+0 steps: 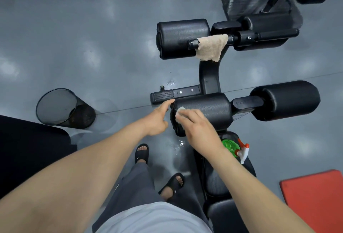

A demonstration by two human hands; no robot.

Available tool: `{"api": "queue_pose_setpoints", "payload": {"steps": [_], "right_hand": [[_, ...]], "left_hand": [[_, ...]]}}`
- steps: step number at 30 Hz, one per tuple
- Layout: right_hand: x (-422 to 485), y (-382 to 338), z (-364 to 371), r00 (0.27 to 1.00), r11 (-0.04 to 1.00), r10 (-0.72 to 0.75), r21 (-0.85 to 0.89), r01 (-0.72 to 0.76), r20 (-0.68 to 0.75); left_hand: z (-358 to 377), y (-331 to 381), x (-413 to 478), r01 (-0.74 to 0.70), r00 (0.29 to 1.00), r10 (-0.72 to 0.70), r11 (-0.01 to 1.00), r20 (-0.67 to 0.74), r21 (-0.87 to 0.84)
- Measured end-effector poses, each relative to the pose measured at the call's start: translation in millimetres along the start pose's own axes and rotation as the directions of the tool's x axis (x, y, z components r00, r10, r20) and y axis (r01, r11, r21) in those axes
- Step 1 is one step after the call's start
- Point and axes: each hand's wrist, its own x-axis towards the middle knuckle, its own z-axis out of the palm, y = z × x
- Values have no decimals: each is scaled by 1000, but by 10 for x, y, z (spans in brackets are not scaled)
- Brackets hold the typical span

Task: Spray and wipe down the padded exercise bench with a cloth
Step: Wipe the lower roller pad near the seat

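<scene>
Wiping: right hand [198, 128] grips cloth [179, 112] on roller pad [209, 110]
Left hand [157, 121]: straight finger touches pad
Remaining: likely other pads [285, 100]

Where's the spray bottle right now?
Head view, right of centre: the spray bottle sits on the bench by the wrist of the right hand, below the near roller pad.
</scene>
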Motion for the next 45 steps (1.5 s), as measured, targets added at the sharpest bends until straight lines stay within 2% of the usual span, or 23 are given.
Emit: {"api": "queue_pose_setpoints", "payload": {"steps": [3, 6, 8, 10, 12, 14, 16, 21, 23, 27, 29, 31, 34, 36, 38, 40, 42, 45], "right_hand": [[-106, 350, -150, 991, 993, 106, -44, -110, -82], [-194, 611, -246, 938, 956, 281, -33, -293, -202], [-157, 548, -199, 911, 937, 335, -21, -350, -243], [-61, 302, -100, 934, 958, 282, 7, -288, -222], [24, 35, -1, 981, 989, 145, 30, -143, -127], [70, -29, 26, 997, 998, 56, 42, -54, -46], [81, 99, -37, 996, 997, 77, 26, -76, -45], [48, 408, -173, 938, 955, 285, -26, -296, -197], [89, 249, -94, 951, 966, 247, -24, -256, -187], [150, -103, 73, 998, 999, 39, 0, -39, -50], [168, -27, 42, 999, 1000, 13, -16, -14, -38], [142, 169, -43, 992, 995, 89, -32, -92, -86], [93, 491, -169, 938, 952, 289, -44, -302, -189], [98, 478, -157, 925, 941, 319, -51, -336, -208], [134, 289, -64, 955, 968, 239, -38, -249, -174], [152, 51, 51, 992, 995, 97, -28, -100, -85], [158, -82, 107, 1000, 1000, -11, -25, 10, -22], [129, 102, 3, 999, 997, -34, -69, 32, -30]], "left_hand": [[-8, 6, -18, 1, 1000, -1, 1000, -2, -4], [15, 20, -57, -13, 1000, 13, 1000, -21, -19], [43, 38, -88, -29, 999, 28, 999, -37, -43], [59, 59, -138, -44, 998, 39, 996, -57, -74], [70, 76, -186, -69, 995, 61, 993, -83, -98], [69, 93, -218, -90, 992, 79, 990, -95, -112], [52, 108, -241, -95, 991, 83, 989, -105, -111], [88, 110, -254, -123, 987, 105, 981, -122, -149], [112, 113, -267, -125, 986, 103, 979, -134, -164], [142, 140, -307, -136, 982, 107, 973, -158, -186], [147, 140, -313, -136, 980, 103, 971, -171, -198], [141, 141, -311, -128, 979, 92, 973, -184, -193], [135, 149, -320, -125, 979, 88, 972, -186, -198], [147, 157, -339, -122, 980, 84, 969, -180, -216], [161, 169, -343, -117, 979, 72, 964, -190, -237], [173, 187, -313, -104, 979, 55, 962, -195, -251], [166, 204, -274, -87, 979, 37, 965, -200, -248], [153, 226, -231, -70, 973, 18, 973, -230, -219]]}}
